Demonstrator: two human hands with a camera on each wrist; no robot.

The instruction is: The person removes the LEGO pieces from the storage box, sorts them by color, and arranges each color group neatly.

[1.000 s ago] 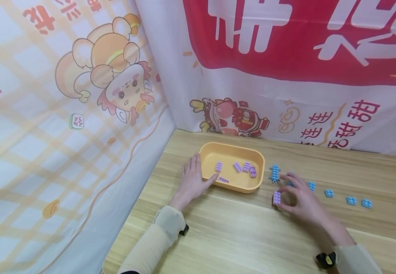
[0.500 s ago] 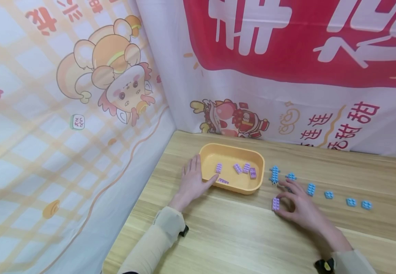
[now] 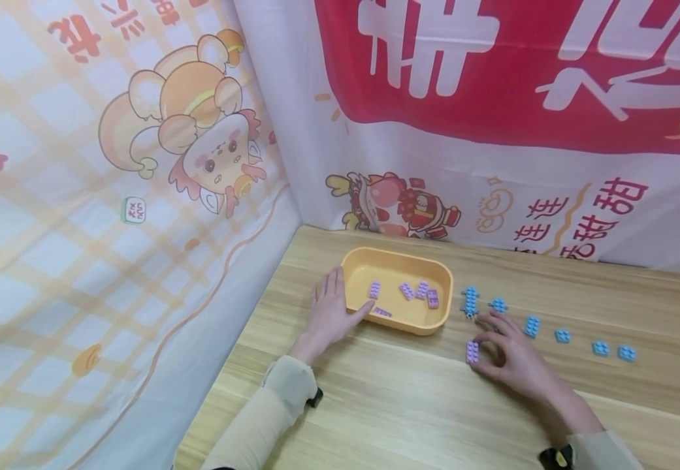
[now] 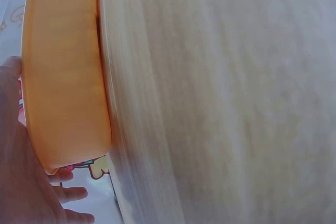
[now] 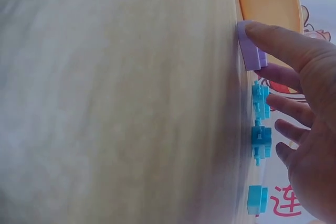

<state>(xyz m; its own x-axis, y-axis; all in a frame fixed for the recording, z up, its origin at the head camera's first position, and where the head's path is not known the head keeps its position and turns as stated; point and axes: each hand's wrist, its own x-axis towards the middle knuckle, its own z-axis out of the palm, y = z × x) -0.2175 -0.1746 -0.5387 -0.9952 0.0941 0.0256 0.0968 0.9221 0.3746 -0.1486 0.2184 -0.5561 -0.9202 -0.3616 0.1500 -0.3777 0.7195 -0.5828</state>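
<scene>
My right hand (image 3: 518, 362) pinches a purple building brick (image 3: 471, 352) between thumb and index finger, low at the table to the right of the tray. In the right wrist view, the thumb presses one face of that brick (image 5: 249, 50), while the other fingers spread loosely above blue pieces. A long blue brick with side pegs (image 3: 470, 302) lies just behind it. My left hand (image 3: 330, 316) rests against the left end of an orange tray (image 3: 416, 328), fingers straight, thumb at the front rim. Several purple bricks (image 3: 407, 290) lie inside the tray.
Right of the long blue piece lie a smaller pegged blue piece (image 3: 498, 305), a blue brick (image 3: 532, 326) and several small blue bricks (image 3: 600, 348) in a slanting row. Printed cloth hangs along the back and left of the wooden table (image 3: 398, 398).
My right hand has drawn the purple brick slightly toward the front, uncovering the smaller pegged blue piece behind the fingers. Over the last half second it barely moves. My left hand stays at the tray.
</scene>
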